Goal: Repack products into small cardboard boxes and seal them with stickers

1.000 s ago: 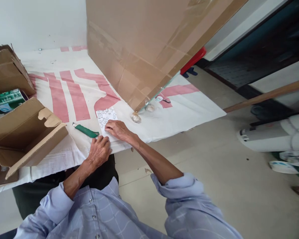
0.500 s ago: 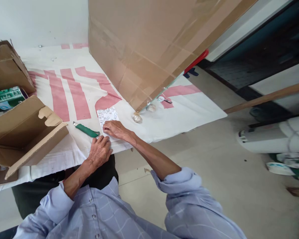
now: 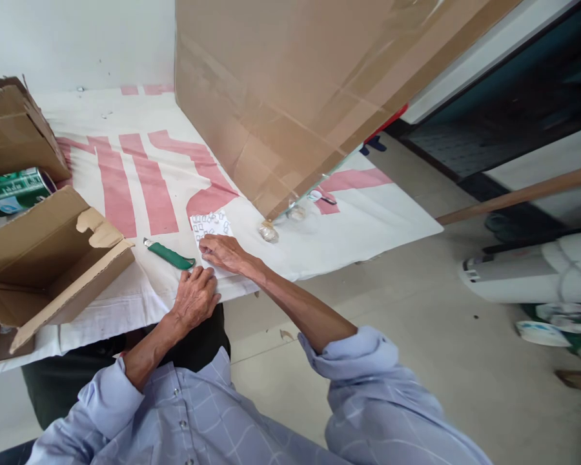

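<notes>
A small white sheet of paper [image 3: 216, 223] lies at the table's front edge, covered with several little outlined rectangles; whether these are printed marks or loose pieces I cannot tell. My right hand [image 3: 226, 254] rests over its lower part, fingers bent and pressed together, with the fingertips hidden from view. At the table edge, just below and left of it, my left hand [image 3: 196, 298] lies palm down with loosely bent fingers near the paper's lower corner. Beside the left fingertips is a green-handled utility knife [image 3: 170, 255], its metal tip pointing left.
An open cardboard box [image 3: 58, 258] stands left, with a green can [image 3: 17, 192] behind it. A large taped cardboard box [image 3: 281, 97] rises at the back. Clear wrapped lumps [image 3: 268, 232] sit at its corner, near a magnifying glass [image 3: 322, 197]. White cloth [image 3: 363, 219] covers the table.
The view has shifted slightly, so the table and boxes appear a little further right. Both hands keep nearly the same place by the paper.
</notes>
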